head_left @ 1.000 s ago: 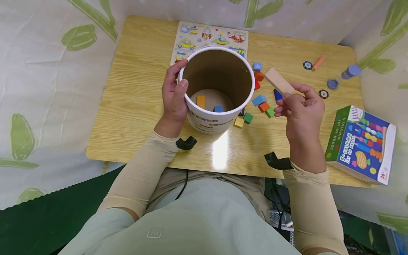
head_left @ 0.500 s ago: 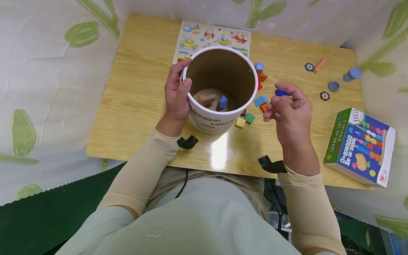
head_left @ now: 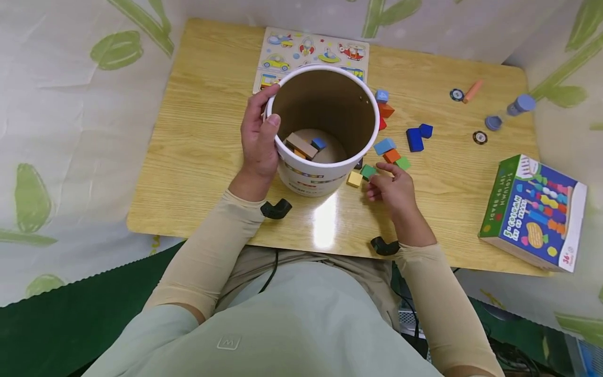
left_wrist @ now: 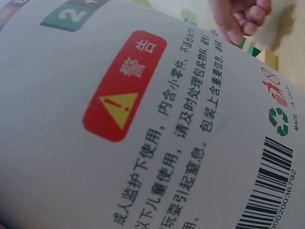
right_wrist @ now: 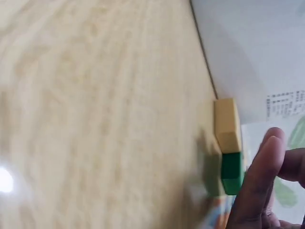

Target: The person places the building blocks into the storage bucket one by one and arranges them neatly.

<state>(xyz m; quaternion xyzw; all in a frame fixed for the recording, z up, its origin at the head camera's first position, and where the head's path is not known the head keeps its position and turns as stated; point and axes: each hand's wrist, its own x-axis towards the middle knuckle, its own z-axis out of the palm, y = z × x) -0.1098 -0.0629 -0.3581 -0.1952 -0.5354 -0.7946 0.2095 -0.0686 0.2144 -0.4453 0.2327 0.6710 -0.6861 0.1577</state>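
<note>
My left hand grips the left rim of a white paper bucket, thumb over the edge. Inside lie a plain wooden block, a blue block and a partly covered orange block. To the bucket's right, my right hand hovers with loosely bent fingers that hold nothing. Its fingertips are right at a green block, with a yellow block beside that. In the right wrist view the yellow block stands against the bucket's foot. The bucket's printed wall fills the left wrist view.
More blocks lie right of the bucket, among them a light-blue one and a dark-blue one. Behind stands a picture puzzle board. A bead-set box, sand timer, orange stick and round chips sit further right.
The plain wooden block left my right hand and dropped into the bucket, where the blue block shifted. My right hand then moved down and left toward the green block. The left hand kept its grip.
</note>
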